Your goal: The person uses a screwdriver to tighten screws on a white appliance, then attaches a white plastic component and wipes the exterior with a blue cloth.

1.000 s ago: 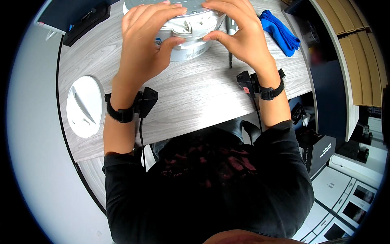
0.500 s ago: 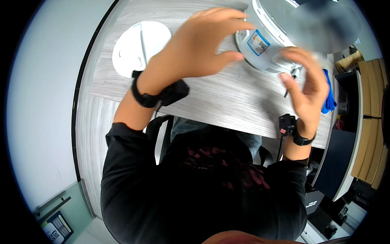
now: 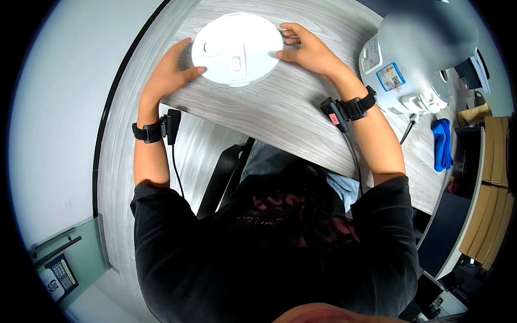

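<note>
A white rice cooker lid (image 3: 250, 46), oval in this view with a raised ridge across it, lies on the table at the far left. My left hand (image 3: 169, 72) is at its left edge, fingers spread and the thumb touching the rim. On the other side, my right hand (image 3: 312, 51) has its thumb at the right rim and its fingers stretched along the edge. Neither hand is visibly closed around the lid. To the right stands the white rice cooker body (image 3: 371, 59) with a blue-edged label, apart from both hands.
A blurred round grey shape (image 3: 431, 32) covers part of the cooker. Beside it lie a power cord (image 3: 409, 129) and a blue cloth (image 3: 442, 142). Brown cartons (image 3: 493, 188) are on a shelf at right. A pale wall (image 3: 54, 134) rises at left.
Both hands have moved left from near the cooker to the two sides of the lid. The view has shifted, so cooker and lid appear farther right.
</note>
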{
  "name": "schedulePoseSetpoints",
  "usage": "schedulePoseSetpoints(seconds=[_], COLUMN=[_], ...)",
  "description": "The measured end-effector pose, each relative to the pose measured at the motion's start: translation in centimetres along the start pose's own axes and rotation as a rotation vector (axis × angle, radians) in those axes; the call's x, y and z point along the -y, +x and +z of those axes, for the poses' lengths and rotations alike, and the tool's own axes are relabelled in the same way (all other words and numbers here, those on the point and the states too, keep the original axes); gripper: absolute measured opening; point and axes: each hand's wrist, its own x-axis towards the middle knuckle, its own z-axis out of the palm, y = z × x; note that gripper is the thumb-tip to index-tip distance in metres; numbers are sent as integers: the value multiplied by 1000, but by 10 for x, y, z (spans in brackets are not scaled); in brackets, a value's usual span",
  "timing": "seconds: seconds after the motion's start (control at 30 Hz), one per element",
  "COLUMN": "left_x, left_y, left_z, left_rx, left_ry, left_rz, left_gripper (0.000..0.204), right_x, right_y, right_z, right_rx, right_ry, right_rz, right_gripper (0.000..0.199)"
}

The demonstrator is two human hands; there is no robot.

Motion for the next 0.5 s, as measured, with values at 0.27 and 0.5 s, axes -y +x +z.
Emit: schedulePoseSetpoints(seconds=[0.27, 0.5], left_x=[-14, -18], left_y=[-3, -7], left_z=[17, 25], left_rx=[119, 11], left_ry=[-242, -323], left_rz=[75, -33], left_gripper=[92, 101], right_x=[-7, 12], right_y=[39, 41], right_z=[18, 23], right_rx=[22, -71], right_ry=[197, 315], right_rz=[95, 190], right_gripper=[85, 83])
